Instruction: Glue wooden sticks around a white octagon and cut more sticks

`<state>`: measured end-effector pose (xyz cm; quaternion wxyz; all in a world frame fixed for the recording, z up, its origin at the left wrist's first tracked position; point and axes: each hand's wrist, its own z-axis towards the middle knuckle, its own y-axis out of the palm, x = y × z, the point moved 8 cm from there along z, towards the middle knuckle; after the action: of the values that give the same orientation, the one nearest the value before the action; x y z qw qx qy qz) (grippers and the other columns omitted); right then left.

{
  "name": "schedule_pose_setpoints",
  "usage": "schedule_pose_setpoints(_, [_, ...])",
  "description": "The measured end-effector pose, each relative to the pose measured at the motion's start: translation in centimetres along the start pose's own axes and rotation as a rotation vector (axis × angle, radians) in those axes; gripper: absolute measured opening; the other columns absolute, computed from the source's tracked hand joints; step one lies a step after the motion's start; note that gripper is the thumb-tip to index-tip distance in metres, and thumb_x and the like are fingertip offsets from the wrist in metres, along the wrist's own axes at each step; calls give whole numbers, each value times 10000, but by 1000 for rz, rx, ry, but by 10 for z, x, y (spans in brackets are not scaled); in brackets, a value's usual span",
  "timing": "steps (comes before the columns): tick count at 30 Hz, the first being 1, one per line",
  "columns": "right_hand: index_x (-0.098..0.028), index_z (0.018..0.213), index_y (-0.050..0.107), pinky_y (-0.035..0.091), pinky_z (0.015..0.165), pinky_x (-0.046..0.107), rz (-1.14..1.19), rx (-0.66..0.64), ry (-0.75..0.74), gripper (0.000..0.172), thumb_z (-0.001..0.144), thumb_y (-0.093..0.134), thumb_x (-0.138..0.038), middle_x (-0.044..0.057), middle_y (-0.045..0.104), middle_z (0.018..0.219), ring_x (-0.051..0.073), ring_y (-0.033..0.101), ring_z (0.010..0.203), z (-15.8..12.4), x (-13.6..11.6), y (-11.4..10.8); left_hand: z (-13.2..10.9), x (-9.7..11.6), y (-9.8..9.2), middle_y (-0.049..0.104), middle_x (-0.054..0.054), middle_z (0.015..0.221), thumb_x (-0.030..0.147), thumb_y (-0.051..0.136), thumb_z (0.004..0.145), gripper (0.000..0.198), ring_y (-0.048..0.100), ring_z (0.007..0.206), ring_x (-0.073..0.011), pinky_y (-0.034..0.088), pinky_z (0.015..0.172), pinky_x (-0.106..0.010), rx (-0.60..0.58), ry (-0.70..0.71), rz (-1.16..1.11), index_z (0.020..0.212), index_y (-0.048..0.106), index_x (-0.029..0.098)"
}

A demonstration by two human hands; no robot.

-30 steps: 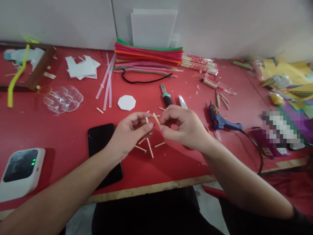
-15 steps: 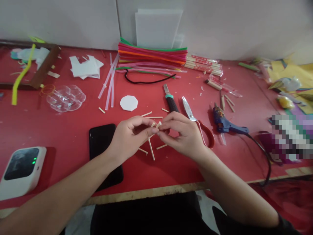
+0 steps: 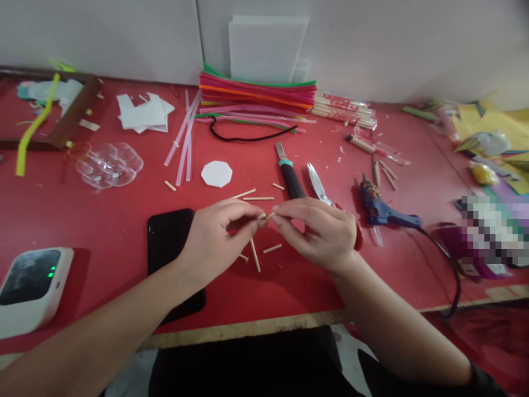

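Over the middle of the red table, my left hand [image 3: 221,231] pinches a small pale wooden stick [image 3: 261,216] between thumb and fingers. Facing it, my right hand [image 3: 320,229] pinches another short stick piece [image 3: 270,215], its end close to the first; whether the two touch is too small to tell. Several thin sticks lie beneath and around the hands, among them one upright in view [image 3: 255,255] and one at the right [image 3: 272,248]. A white octagonal piece [image 3: 217,174] lies beyond my left hand.
A black phone [image 3: 169,237] lies under my left wrist. A cutter [image 3: 290,171], scissors [image 3: 317,182] and a blue glue gun [image 3: 384,212] with its cable are at the right. Pipe cleaners [image 3: 256,94] line the back; a white device [image 3: 37,286] is at left.
The fingers of my right hand have straightened and drawn slightly right. The two pieces between the hands have tipped from raised to nearly flat.
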<state>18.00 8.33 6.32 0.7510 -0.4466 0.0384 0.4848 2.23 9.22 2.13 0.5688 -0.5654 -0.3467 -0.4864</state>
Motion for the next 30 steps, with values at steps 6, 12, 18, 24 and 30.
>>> schedule_pose_setpoints(6, [-269,993,750,648,730,340,-77,3,-7,153,899,678,-173,19,809,940,186,764,794,1,2,-1,-2,-17,5,816,-37,885,300,774,831,152,773,798,-193,643,767,-301,-38,-226,-196,935,784,190])
schedule_pose_setpoints(12, [-257,948,742,616,658,290,-136,1,-81,215,846,651,-91,9,797,850,164,742,720,2,-1,0,-2,-19,7,816,-39,857,285,767,830,155,772,767,-187,643,742,-294,-48,-240,-190,944,776,180])
schedule_pose_setpoints(18, [-265,796,703,559,573,246,-139,-22,-63,188,820,629,-95,-38,726,678,120,669,592,2,1,0,-2,-19,11,805,-40,845,234,717,857,112,756,740,-162,625,715,-263,-98,-234,-154,933,760,164])
schedule_pose_setpoints(24, [-207,753,681,515,530,192,64,28,23,147,788,663,-66,-41,702,643,78,625,546,4,6,-3,0,-16,15,793,-24,857,229,684,880,95,747,750,-136,602,711,-221,-166,-282,-205,918,739,162])
schedule_pose_setpoints(30, [-196,888,738,566,581,210,179,-8,84,113,849,686,-104,4,773,776,100,699,629,5,11,-1,-2,-16,14,782,-22,869,227,668,891,95,732,721,-121,583,693,-210,-170,-309,-245,911,734,162])
